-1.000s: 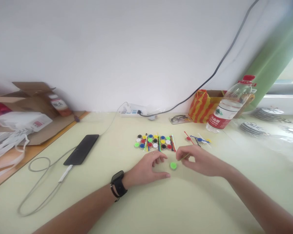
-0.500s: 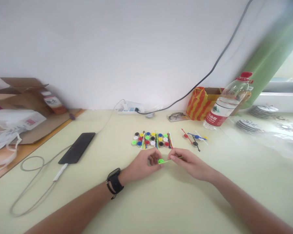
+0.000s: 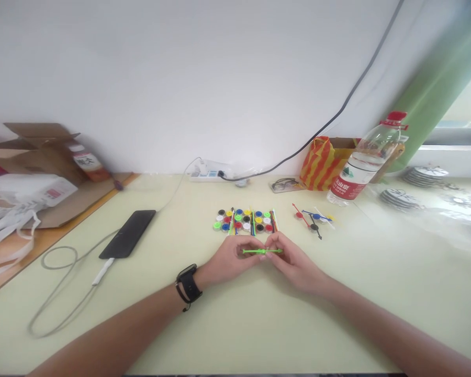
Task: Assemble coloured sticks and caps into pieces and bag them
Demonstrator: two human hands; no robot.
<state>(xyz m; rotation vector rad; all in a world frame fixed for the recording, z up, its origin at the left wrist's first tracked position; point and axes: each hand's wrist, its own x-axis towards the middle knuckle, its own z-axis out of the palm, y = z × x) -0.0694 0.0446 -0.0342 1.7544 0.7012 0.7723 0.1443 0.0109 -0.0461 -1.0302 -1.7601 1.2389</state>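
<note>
In the middle of the head view, my left hand [image 3: 231, 260] and my right hand [image 3: 297, 265] meet fingertip to fingertip. Between them is a green arrow spinner [image 3: 253, 251], its arrow lying level with the head pointing right. Thumbs and fingers of both hands close on its middle; the round base beneath is mostly hidden by them. Just beyond my hands, coloured round spinner bases [image 3: 246, 219] sit in groups, with bundles of coloured arrows [image 3: 253, 222] between them. To the right, several spinners with arrows [image 3: 314, 227] lie close together.
A black phone [image 3: 127, 234] on a cable lies left. At the wall are a power strip [image 3: 206, 175], glasses [image 3: 284, 184], a striped bag [image 3: 317, 165] and a big water bottle [image 3: 357, 175]. Stacked discs [image 3: 400, 199] stand right; a cardboard box [image 3: 43, 157] is far left.
The green arrow, held apart at its end by my right hand, now sits across the green base. My right hand has moved left, and its fingertips meet those of my left.
</note>
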